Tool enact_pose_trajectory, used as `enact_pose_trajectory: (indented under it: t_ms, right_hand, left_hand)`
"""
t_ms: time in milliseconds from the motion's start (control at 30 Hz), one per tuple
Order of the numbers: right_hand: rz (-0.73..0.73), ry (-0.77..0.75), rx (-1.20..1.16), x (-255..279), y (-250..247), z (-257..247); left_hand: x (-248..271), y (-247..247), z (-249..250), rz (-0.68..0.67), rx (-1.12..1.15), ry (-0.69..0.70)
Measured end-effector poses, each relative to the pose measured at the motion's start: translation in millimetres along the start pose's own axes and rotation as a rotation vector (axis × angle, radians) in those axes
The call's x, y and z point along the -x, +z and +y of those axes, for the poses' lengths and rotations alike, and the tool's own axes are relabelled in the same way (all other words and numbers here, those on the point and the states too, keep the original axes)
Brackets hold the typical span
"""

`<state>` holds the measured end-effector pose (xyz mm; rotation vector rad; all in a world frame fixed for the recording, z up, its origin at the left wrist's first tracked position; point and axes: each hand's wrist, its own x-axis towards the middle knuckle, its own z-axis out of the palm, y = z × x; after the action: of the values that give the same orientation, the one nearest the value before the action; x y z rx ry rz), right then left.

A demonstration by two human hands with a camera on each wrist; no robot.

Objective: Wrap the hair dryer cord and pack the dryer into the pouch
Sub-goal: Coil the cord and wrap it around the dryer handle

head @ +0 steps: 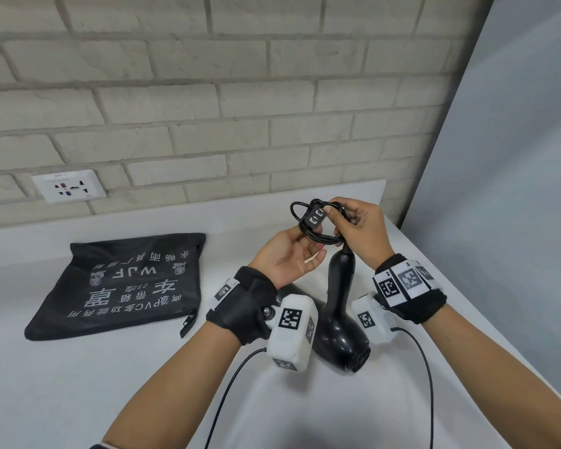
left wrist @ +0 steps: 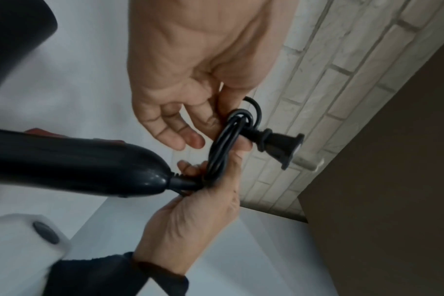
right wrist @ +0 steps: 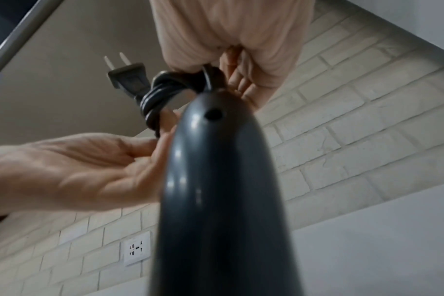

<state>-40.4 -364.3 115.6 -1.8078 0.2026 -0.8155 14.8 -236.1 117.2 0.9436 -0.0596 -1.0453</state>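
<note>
A: What could go wrong here?

B: The hair dryer point(head: 339, 322) stands on the table point(head: 78, 384) with its handle up, held only through the cord point(head: 318, 236). I think a hard pull could tip it, or the coil could spring open if the grip loosens.

A: How are the hands?

B: The left hand point(head: 287, 259) is palm up, with relaxed fingers touching the coil from below. The right hand point(head: 358, 230) comes from above and pinches the coil near the plug point(head: 314, 218), fingers curled round it.

A: And the pouch point(head: 123, 283)?

B: It lies flat, farther left, well apart, below the wall socket point(head: 68, 186).
</note>
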Motion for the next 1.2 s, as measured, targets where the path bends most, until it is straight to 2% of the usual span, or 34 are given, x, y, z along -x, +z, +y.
enact_pose_trajectory:
  t_ms: [200, 400, 500, 667, 733, 900, 1133, 1200]
  right_hand:
    - [0.057, -0.053, 0.088, 0.2, 1.0, 4.5]
    - [0.089, -0.130, 0.191, 1.1, 2.6, 5.1]
    - [0.128, -0.123, 0.236, -1.3, -4.2, 6.9]
    - [0.098, -0.105, 0.252, -2.8, -5.1, 6.4]
    - [0.075, -0.090, 0.222, -1.7, 0.5, 4.6]
    - [0.054, -0.093, 0.230, 0.1, 6.1, -0.1]
    - [0.034, -0.125, 0.222, 5.2, 7.2, -4.0]
    - [0.024, -0.123, 0.204, 6.6, 7.2, -5.2]
  left_hand:
    - [11.6, -0.9, 3.4, -0.141, -0.020, -0.024]
    - [19.5, 0.8, 9.8, -0.100, -0.325, 0.006]
    - [25.3, -10.2, 12.8, -0.075, -0.501, 0.079]
    - [35.5, -41.1, 28.1, -0.162, -0.638, 0.248]
    - [35.9, -47.9, 29.2, -0.128, -0.708, 0.292]
    - [22.4, -41.6, 9.7, 0.069, -0.915, 0.391]
    - [9.9, -4.6, 12.9, 0.238, -0.800, 0.662]
    - [7.2, -0.1, 13.7, 0.242, -0.784, 0.678]
